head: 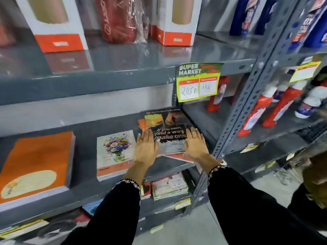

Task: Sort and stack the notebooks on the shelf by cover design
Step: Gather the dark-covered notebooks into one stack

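A dark notebook (pixel 169 131) with the words "If you can't find a way, make one" lies on top of a stack at the right end of the grey shelf (pixel 85 156). My left hand (pixel 145 147) rests flat on its left edge, fingers together and stretched out. My right hand (pixel 195 144) lies flat on its right edge. Neither hand grips it. An orange-edged notebook (pixel 178 157) sticks out under it. Left of this stack sits a pile with a flower-vase cover (pixel 115 152). Further left is a thick orange pile (pixel 35 165).
A yellow-green price tag (pixel 198 82) hangs from the shelf edge above the dark notebook. A perforated metal upright (pixel 247 103) stands just right of my right hand. More notebooks (pixel 169 185) lie on the shelf below. Boxed flasks and bottles fill the upper and right shelves.
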`<state>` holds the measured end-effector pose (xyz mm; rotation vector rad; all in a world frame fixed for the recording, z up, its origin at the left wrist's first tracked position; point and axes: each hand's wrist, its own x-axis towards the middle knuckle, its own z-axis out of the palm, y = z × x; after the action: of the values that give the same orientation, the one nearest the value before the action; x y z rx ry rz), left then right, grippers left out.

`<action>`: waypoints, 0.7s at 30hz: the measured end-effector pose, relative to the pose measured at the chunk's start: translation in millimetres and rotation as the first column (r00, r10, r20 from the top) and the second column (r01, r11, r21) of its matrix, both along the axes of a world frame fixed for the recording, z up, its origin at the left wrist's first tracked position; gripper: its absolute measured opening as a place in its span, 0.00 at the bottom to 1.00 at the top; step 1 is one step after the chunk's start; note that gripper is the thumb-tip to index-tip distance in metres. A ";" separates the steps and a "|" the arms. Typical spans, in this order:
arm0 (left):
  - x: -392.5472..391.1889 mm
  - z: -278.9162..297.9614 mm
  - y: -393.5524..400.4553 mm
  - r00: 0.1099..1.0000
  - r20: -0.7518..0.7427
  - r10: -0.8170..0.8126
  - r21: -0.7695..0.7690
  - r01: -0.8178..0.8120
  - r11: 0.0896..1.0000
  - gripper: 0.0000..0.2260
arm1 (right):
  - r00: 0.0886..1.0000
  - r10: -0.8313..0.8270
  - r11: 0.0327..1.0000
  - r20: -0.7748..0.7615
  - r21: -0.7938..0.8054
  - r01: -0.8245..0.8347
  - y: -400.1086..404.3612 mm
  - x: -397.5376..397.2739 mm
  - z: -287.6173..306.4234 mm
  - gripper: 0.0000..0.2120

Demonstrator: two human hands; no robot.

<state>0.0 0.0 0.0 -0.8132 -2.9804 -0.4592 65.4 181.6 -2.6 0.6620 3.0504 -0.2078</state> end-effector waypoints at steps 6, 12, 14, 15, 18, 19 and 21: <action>-22.1 -12.2 28.1 0.953 0.274 0.128 0.077 -0.155 0.985 0.25 | 0.976 -0.196 0.946 -0.098 -0.282 0.162 8.8 -42.4 -12.0 0.27; -30.4 -11.8 44.0 0.907 0.377 0.188 0.190 -0.274 0.943 0.20 | 0.912 -0.410 0.824 0.010 -0.425 0.375 15.4 -67.1 -2.9 0.22; -30.9 -10.8 47.2 0.900 0.373 0.224 0.228 -0.323 0.919 0.18 | 0.888 -0.458 0.781 0.031 -0.463 0.419 18.2 -69.8 -1.9 0.21; -32.3 -9.8 48.9 0.900 0.363 0.240 0.252 -0.343 0.905 0.17 | 0.876 -0.482 0.761 0.031 -0.480 0.436 18.6 -70.4 0.3 0.20; -36.2 -5.1 50.6 0.868 0.401 0.295 0.309 -0.431 0.848 0.15 | 0.835 -0.550 0.699 0.004 -0.545 0.463 20.8 -71.6 2.3 0.19; -38.0 -2.5 50.3 0.844 0.432 0.319 0.321 -0.474 0.820 0.14 | 0.820 -0.572 0.674 -0.010 -0.574 0.464 20.2 -70.5 3.4 0.18; -39.9 4.0 47.6 0.798 0.481 0.363 0.346 -0.553 0.758 0.14 | 0.784 -0.618 0.637 -0.059 -0.622 0.456 18.3 -68.0 3.7 0.13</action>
<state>-39.9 47.6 4.0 0.1011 -2.9997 -1.3720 -2.5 199.9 1.1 1.5613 2.6175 -1.2755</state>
